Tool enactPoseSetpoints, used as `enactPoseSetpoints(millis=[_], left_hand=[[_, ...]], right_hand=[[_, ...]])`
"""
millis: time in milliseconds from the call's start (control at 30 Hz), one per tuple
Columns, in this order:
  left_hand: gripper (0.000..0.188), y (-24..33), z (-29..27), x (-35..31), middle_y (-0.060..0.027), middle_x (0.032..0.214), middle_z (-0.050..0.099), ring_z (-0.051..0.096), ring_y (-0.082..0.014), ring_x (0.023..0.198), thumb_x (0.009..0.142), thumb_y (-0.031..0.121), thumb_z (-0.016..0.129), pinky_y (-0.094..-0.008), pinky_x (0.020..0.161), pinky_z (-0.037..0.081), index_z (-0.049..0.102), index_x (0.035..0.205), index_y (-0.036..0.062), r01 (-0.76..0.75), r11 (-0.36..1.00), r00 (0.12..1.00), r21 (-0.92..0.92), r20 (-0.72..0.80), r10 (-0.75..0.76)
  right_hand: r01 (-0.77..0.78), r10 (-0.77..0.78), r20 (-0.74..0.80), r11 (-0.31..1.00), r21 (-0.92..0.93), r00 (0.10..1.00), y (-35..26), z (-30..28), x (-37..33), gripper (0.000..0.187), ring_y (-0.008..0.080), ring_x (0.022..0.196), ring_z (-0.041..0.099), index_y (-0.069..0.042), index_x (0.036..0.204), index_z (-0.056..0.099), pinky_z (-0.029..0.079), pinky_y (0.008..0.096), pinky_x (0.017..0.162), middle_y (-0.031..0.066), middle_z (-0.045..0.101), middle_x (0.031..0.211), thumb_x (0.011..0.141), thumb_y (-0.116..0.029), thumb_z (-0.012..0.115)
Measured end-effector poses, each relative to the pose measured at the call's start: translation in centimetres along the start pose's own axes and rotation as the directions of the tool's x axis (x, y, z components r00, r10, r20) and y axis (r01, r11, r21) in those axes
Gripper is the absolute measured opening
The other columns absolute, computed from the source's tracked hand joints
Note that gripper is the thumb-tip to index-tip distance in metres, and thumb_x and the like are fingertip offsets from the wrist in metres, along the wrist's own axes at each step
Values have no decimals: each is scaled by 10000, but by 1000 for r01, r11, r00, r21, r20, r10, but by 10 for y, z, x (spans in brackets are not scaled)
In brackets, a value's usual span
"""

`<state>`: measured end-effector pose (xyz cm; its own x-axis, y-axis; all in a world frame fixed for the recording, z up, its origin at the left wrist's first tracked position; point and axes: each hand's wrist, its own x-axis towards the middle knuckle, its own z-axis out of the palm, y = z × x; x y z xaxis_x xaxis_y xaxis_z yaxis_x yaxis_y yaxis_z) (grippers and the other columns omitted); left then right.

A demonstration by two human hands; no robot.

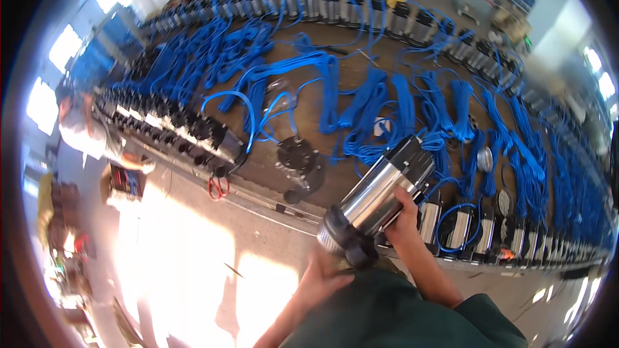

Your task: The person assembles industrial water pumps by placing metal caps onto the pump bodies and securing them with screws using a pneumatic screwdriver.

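Note:
A submersible pump (pixel 374 196) with a shiny steel body and black end parts is tilted in front of me, over the bench's near edge. My right hand (pixel 405 219) grips its steel body from the right, with the thumb showing on top. At the lower end, my left hand (pixel 316 280) cups the black base beside the metal strainer (pixel 329 240); its fingers are somewhat blurred and partly hidden. Just left of the held pump, another pump with a round black top (pixel 298 154) stands on the bench, its blue cable running back.
Rows of similar pumps (pixel 200 129) line the bench (pixel 303 106) at left, back and right. Bundles of blue cable (pixel 371 100) cover much of its top. A red cable loop (pixel 218 188) hangs at the near edge. Another person (pixel 87 122) stands at far left.

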<state>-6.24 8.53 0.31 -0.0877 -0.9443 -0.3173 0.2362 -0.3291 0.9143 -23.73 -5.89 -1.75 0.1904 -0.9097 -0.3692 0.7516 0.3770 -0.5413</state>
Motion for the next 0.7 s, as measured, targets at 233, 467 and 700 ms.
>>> enactPoseSetpoints(millis=[233,467,700], left_hand=[[356,-132,-69,152,-27,691,561,513,-141,541,840,371,721,-268,413,391,593,979,69,531,793,840,-300,60,-540],[348,-196,-83,185,-9,814,575,541,-114,667,813,299,755,-263,546,462,592,997,53,161,982,959,98,-250,-133],[141,38,-59,77,-7,767,528,454,-92,671,906,100,500,-248,629,394,618,929,24,-523,698,645,489,-309,699]], right_hand=[[409,-190,367,533,-740,911,76,-53,102,699,211,1025,603,-71,1265,458,519,401,854,103,589,1147,699,-182,853],[594,-180,567,267,-758,804,77,-42,118,806,286,1121,553,-35,1304,421,465,418,930,142,557,1201,677,-274,867],[319,-92,382,-390,-864,920,-3,-119,-2,689,346,1002,549,-27,1242,506,453,443,863,168,550,1108,756,-440,767]])
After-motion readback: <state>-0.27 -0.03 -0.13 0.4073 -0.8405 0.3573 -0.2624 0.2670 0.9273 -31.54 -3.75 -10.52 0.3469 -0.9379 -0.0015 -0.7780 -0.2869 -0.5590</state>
